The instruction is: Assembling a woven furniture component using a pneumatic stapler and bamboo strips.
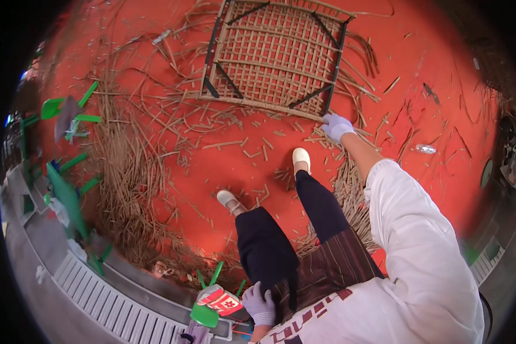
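A square woven panel [269, 54], with tan strips laced over a frame with black side bars and corner braces, lies at the top of the view. My right hand [337, 126], in a pale glove, is closed on its near right corner. My right arm reaches far forward to it. Close to my lap, my left hand [259, 303], gloved the same way, has its fingers apart and holds nothing I can see. Beside it, a red and white packet [219, 300] lies on a small green stool [204, 315].
Tan strips pile up on the red floor [212, 166] at the left [123, 166] and beside my right leg [350, 186]. Short offcuts scatter near my feet. Overturned green stools [67, 198] are at the left, a clear plastic bottle [425, 149] at the right, and a slotted drain cover [114, 298] lower left.
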Motion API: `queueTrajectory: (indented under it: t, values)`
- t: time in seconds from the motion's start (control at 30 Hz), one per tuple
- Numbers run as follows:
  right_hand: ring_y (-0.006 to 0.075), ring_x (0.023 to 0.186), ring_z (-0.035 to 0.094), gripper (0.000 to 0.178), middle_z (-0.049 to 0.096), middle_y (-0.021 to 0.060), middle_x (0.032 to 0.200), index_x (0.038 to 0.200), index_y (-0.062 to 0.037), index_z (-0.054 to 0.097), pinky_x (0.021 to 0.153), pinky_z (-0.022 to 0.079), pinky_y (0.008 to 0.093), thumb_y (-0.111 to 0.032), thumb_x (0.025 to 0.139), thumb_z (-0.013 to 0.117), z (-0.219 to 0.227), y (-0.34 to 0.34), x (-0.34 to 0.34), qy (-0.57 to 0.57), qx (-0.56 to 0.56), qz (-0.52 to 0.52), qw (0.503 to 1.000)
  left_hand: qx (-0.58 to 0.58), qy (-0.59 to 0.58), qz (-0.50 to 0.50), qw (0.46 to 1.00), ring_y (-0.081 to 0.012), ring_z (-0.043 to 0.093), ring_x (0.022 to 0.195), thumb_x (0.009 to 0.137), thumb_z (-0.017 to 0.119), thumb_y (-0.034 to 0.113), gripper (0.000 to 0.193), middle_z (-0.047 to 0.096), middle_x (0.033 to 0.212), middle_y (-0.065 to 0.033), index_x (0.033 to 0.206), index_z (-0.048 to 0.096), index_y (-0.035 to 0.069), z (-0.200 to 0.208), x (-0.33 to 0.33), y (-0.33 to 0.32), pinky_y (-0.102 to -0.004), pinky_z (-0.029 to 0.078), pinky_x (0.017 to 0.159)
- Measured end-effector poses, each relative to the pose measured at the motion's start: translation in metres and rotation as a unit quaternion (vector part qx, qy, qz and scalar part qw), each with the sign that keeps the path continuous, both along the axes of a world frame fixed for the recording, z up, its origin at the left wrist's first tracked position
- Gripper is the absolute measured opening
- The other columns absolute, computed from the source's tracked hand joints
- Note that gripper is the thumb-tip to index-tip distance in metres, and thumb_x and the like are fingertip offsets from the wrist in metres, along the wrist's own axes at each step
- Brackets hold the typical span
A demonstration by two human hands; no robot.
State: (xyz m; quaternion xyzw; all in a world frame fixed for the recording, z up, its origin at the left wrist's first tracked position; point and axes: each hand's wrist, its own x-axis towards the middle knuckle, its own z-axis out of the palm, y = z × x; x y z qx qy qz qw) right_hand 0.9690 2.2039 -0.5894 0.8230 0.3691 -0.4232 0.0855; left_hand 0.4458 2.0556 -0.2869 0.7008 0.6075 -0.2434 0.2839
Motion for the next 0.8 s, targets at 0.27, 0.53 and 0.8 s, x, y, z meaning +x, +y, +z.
queueTrajectory:
  t: [0.27,0.53,0.8]
  values:
    - [0.0327,0.132,0.052,0.063,0.054,0.0138,0.143,0.145,-0.0170,0.049,0.109,0.042,0.0469,-0.041,0.089,0.065,-0.193,0.055,-0.058,-0.097,0.002,0.079,0.992,-0.018,-0.040,-0.055,0.998,-0.0405,0.049,0.120,0.081,0.073,0.026,0.047,0.057,0.121,-0.0160,0.124,0.063,0.008,-0.140,-0.015,0.080,-0.0544,0.037,0.102]
    - [0.0378,0.116,0.063,0.052,0.069,0.0184,0.122,0.120,-0.0146,0.065,0.096,0.049,0.0487,-0.056,0.089,0.062,-0.193,0.076,-0.065,-0.021,0.001,0.022,1.000,-0.039,-0.061,-0.107,0.992,-0.0380,0.049,0.120,0.079,0.074,0.023,0.041,0.057,0.120,-0.0111,0.118,0.067,0.012,-0.153,-0.072,0.137,-0.0533,0.038,0.099]
    - [0.0319,0.087,0.071,0.064,0.072,0.0140,0.085,0.099,-0.0128,0.068,0.083,0.053,0.0420,-0.074,0.086,0.056,0.184,0.152,-0.070,-0.232,0.089,0.041,0.968,-0.011,-0.153,-0.155,0.976,-0.0366,0.050,0.119,0.079,0.073,0.023,0.037,0.059,0.119,-0.0113,0.114,0.067,0.012,-0.139,-0.144,0.201,-0.0502,0.039,0.096]
